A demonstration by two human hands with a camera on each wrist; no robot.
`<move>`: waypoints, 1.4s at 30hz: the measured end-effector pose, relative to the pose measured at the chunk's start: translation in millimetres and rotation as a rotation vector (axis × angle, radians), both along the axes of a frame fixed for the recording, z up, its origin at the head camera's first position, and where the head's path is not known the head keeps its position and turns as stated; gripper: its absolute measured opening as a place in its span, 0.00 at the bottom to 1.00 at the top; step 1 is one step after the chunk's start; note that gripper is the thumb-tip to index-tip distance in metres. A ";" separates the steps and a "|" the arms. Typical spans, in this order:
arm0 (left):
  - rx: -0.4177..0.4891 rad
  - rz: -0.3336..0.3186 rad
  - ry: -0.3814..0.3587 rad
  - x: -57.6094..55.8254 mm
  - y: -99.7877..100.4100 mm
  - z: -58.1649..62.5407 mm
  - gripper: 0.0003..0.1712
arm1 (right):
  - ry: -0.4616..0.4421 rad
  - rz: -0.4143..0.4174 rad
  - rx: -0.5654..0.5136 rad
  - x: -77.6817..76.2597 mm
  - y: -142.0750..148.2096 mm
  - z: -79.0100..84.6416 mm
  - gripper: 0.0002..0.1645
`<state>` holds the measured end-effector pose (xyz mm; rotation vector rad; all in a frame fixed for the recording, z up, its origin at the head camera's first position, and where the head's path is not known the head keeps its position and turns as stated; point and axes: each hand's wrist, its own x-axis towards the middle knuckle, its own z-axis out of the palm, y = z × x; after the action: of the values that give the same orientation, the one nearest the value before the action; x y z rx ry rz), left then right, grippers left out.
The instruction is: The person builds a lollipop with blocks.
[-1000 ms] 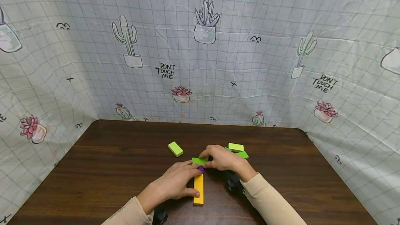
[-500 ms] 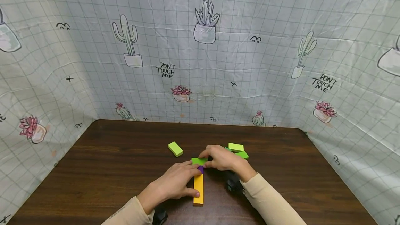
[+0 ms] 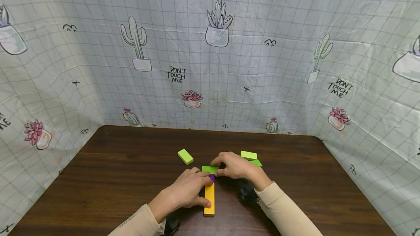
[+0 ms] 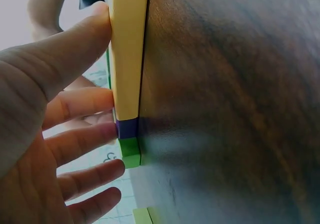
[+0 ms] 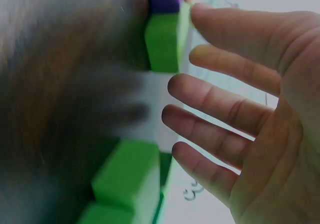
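A long yellow-orange block (image 3: 209,193) lies on the table with a short purple block (image 3: 212,178) at its far end. Beyond the purple one, a green block (image 3: 208,169) lies crosswise, so the row makes a T shape. My left hand (image 3: 186,191) rests along the left side with fingers fairly straight: the thumb touches the yellow-orange block, and fingertips reach the purple and green ones. My right hand (image 3: 235,165) holds the green block's right end between thumb and index finger. Its other fingers are spread in the right wrist view.
A lime-green block (image 3: 185,156) lies beyond the left hand. Past the right hand are another lime-green block (image 3: 248,155) and a green block (image 3: 256,163), partly hidden. A patterned cloth (image 3: 216,68) hangs behind the brown table (image 3: 131,156).
The head view has shifted slightly. Both hands and the row of blocks keep nearly the same places.
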<state>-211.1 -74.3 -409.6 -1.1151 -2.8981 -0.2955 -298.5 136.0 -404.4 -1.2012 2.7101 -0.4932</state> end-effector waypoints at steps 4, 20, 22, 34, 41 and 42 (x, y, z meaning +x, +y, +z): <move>-0.002 0.003 -0.013 -0.5 0.2 -0.1 0.31 | -0.004 -0.034 -0.037 -1.8 13.1 4.6 0.17; -0.018 0.011 -0.015 0.8 2.8 2.4 0.31 | 0.095 -0.190 0.041 10.8 52.2 4.0 0.18; -0.019 0.014 -0.017 1.1 3.4 2.7 0.31 | 0.104 -0.200 0.056 12.4 53.0 4.3 0.17; -0.005 0.019 -0.010 2.0 4.8 2.6 0.31 | 0.142 -0.205 0.093 11.3 54.0 -0.5 0.10; -0.001 0.028 -0.030 2.4 4.2 3.5 0.31 | 0.156 -0.185 0.064 8.7 49.9 -5.0 0.16; -0.001 0.030 -0.028 2.3 4.0 3.7 0.31 | 0.159 -0.182 0.059 8.0 49.0 -5.2 0.17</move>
<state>-208.8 -70.4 -405.9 -1.0747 -2.9368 -0.3111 -290.5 185.0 -409.6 -1.0255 2.9638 -0.3486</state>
